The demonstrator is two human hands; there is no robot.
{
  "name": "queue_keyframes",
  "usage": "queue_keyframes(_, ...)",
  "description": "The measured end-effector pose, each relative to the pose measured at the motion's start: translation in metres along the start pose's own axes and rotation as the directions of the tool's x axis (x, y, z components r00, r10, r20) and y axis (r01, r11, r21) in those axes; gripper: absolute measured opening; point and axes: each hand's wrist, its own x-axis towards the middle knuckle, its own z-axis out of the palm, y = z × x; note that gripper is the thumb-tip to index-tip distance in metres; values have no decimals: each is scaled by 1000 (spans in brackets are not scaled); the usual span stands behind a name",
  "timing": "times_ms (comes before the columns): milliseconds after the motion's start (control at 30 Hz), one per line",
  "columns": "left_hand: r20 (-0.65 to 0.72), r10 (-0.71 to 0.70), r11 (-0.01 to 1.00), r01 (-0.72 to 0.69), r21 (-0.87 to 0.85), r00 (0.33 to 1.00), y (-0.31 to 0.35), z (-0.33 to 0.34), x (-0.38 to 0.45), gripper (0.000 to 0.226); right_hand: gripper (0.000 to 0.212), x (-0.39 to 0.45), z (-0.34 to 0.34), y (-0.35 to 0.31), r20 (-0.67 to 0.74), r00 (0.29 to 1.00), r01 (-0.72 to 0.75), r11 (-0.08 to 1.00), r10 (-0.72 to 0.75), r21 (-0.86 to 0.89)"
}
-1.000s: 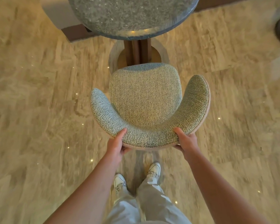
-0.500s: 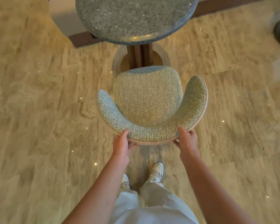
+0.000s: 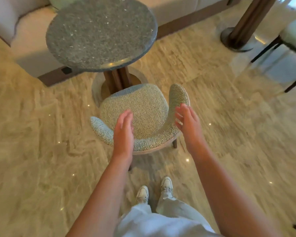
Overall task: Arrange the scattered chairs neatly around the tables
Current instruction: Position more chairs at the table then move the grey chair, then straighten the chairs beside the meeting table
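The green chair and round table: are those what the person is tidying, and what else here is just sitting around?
Part of the job:
- green upholstered chair, set close to the table's pedestal
- round stone-topped table
- left hand and right hand, both open, gripping nothing

Just lying about:
- beige sofa behind the table
- wooden column
- white chair with black legs, far right

Support surface: polished stone floor [image 3: 41, 134], beige with wavy veining, small bright light reflections scattered over it. Standing on it: round speckled grey table [image 3: 101, 33] on a dark wooden pedestal with a ring-shaped base; green-grey upholstered chair [image 3: 143, 106], seat front tucked just under the table edge, dark legs on the floor. Pale sofa [image 3: 15, 17] behind the table. Upper right: a dark column [image 3: 243, 28] on a round metal base, possibly another table's pedestal; view blurred. White chair [image 3: 294, 36] with thin black legs beside it.
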Motion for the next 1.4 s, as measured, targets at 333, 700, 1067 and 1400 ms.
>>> queue_keyframes(333,384,186,982,-161,-96,905,89,37,-42,45,28,-81,-30,-68,-199,966,204,957,-163,207)
queue_keyframes(700,645,217,970,-236,-59,733,118,170,-121,65,49,-132,-166,-84,-524,841,391,822,-136,415)
queue_keyframes(1067,789,181,979,-187,-85,587,97,338,-213,68,45,-149,-349,-83,-663,739,473,792,-119,385)
queue_keyframes(1400,828,100,995,-43,-91,552,96,452,-262,63,47,-148,-465,-95,-700,701,501,793,-138,346)
